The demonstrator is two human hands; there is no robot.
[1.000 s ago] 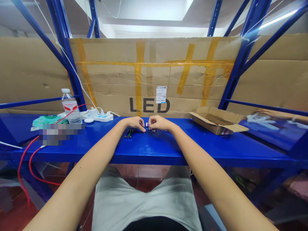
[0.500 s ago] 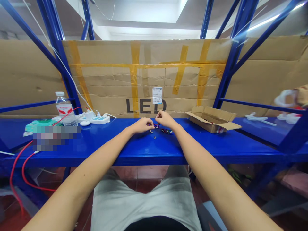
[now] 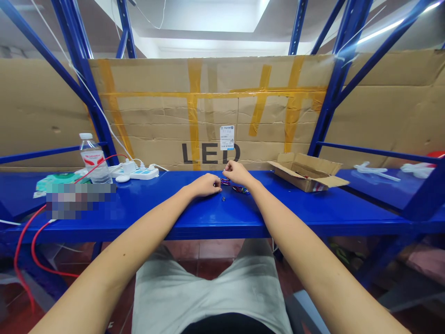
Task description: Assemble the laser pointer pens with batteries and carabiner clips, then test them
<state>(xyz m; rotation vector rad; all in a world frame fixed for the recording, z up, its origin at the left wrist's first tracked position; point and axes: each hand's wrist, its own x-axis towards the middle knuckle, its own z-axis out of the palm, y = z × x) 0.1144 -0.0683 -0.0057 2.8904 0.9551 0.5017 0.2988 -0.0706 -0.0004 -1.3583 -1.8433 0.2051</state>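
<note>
My left hand is lowered to the blue tabletop, fingers curled together at a small piece mostly hidden under the fingertips. Just to its right, my right hand is raised slightly above the surface, thumb and fingers pinched together. What the pinch holds is too small to make out. Between and below the hands lie shiny purple metallic pieces. A second group of multicoloured shiny pieces rests under my right wrist. One tiny metal part sits alone nearer the front edge.
An open cardboard box stands on the right. To the left are a water bottle, a white power strip, a green packet and red cables. A large cardboard sheet walls off the back.
My left hand has moved down and its fingers now cover the small piece that showed beside them. My right hand is almost still. A whitish and tan shape at the far right edge has gone.
</note>
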